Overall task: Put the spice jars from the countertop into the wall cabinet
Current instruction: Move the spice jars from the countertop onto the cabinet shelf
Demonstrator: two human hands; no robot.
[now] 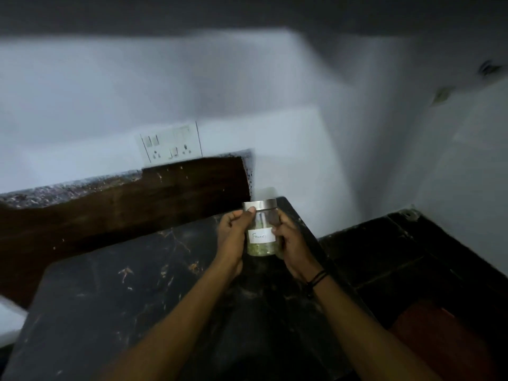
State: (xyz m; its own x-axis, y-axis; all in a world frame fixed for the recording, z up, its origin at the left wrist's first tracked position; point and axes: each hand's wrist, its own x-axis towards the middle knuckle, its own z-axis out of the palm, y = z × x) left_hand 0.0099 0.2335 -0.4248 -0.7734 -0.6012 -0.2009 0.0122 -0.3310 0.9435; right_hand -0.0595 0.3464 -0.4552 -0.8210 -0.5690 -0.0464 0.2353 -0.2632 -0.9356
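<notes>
Counting first: one spice jar (pixel 261 229) in view, two hands on it, one switch-and-socket plate (pixel 170 145) on the wall, one band on a wrist. Just the single jar, folks, sitting a little right of the frame's centre, upright, clear glass with a silver metal lid (pixel 259 205) and a white handwritten label (pixel 261 235) facing the camera; the writing is too blurred to read with confidence. A low layer of pale green contents sits in the bottom of the jar. And look at the grip: the left hand (pixel 233 229) is curled against the jar's left side, thumb up by the lid's rim, while the right hand (pixel 291 240) wraps the right side, thumb pressed at the label's edge. So the jar is caught squarely between the two hands, both closed around it, neither hanging loose. Whether its base touches the dark marbled countertop (pixel 123 298) or rides just above it, I cannot tell. Both forearms run in from the lower edge of the frame, and the right wrist carries a dark wristband (pixel 319 279). Behind the jar, the white wall (pixel 82 92) fills the upper half, the socket plate sits left of centre, and a dark brown backsplash (pixel 137 204) runs below it.
</notes>
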